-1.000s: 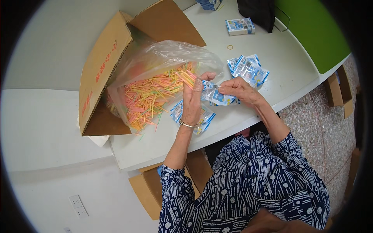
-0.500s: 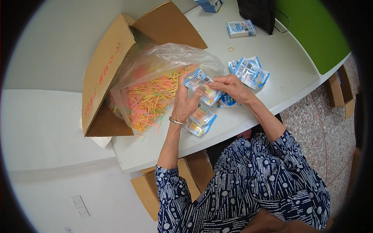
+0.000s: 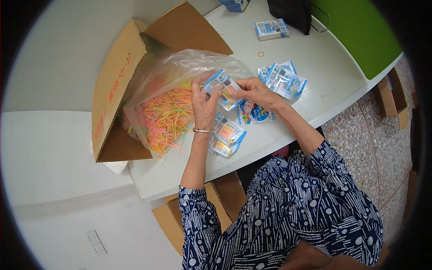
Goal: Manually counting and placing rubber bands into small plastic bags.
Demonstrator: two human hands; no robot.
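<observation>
Between my two hands, over the table, is a small blue-and-white plastic packet [image 3: 230, 102] with coloured sticks showing through its window. My left hand [image 3: 205, 105] grips it along the left side, thumb on its front. From the right, my right hand [image 3: 260, 93] pinches its other side. Beneath lie two filled packets [image 3: 226, 130], overlapping near my left wrist. A blue printed packet [image 3: 255, 112] lies under my right hand. Left of my hands, thin pink, yellow, orange and green sticks [image 3: 168, 112] fill a clear plastic bag [image 3: 198, 60].
The bag sits in an open cardboard box [image 3: 118, 85] lying on its side. More packets [image 3: 283, 81] lie to the right on the white table [image 3: 328, 67]. Behind them are a packet stack [image 3: 272, 29], a rubber band [image 3: 261, 54] and a black bag [image 3: 290, 13]. Cardboard boxes [image 3: 391, 96] stand lower down.
Both hands still hold the packet, now turned more upright. The blue printed packet under my right hand shows more fully. The whole view has shifted slightly.
</observation>
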